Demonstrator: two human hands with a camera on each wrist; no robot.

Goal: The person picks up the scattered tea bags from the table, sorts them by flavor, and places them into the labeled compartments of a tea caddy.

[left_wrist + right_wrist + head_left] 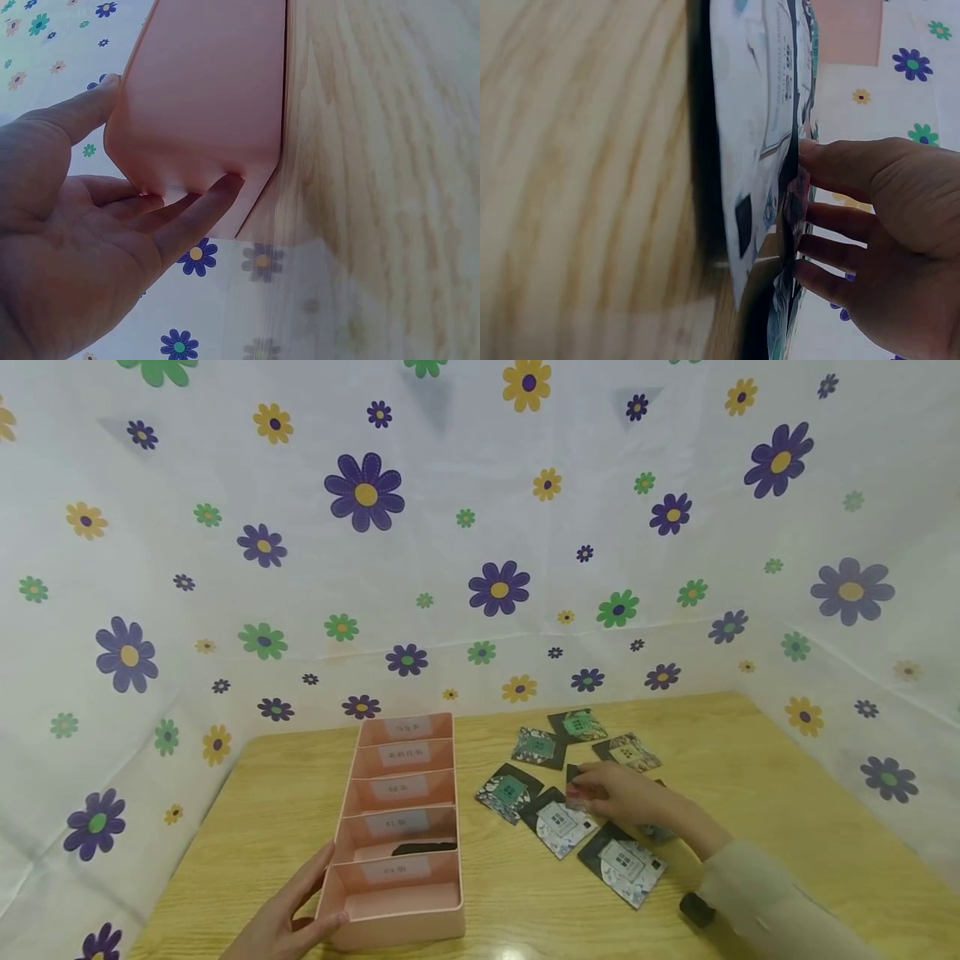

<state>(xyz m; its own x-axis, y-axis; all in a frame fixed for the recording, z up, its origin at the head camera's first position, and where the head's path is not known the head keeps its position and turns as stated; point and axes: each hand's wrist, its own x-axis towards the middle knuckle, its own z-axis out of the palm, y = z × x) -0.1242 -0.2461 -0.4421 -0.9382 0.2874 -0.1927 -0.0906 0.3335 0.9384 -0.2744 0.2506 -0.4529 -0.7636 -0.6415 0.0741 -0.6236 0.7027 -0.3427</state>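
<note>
A long pink box (397, 927) with several labelled compartments stands on the table. My left hand (288, 910) holds its near left corner, thumb at the front edge and fingers along the side. In the left wrist view, the fingertips press against the box wall (202, 90). A flat dark thing (423, 848) lies in the second compartment from the front. My right hand (626, 793) pinches a dark, reddish flat packet (573, 773) among the other packets, its fingers covering most of it. A white-fronted packet (746, 112) lies just in front of the fingers in the right wrist view.
Around my right hand lie green-labelled packets (510, 792), a yellow-labelled one (628, 752) and white-fronted ones (624, 864), some overlapping. A small black object (697, 910) sits by the right sleeve. Flower-printed sheeting (450, 552) rises behind and beside the wooden table (255, 810).
</note>
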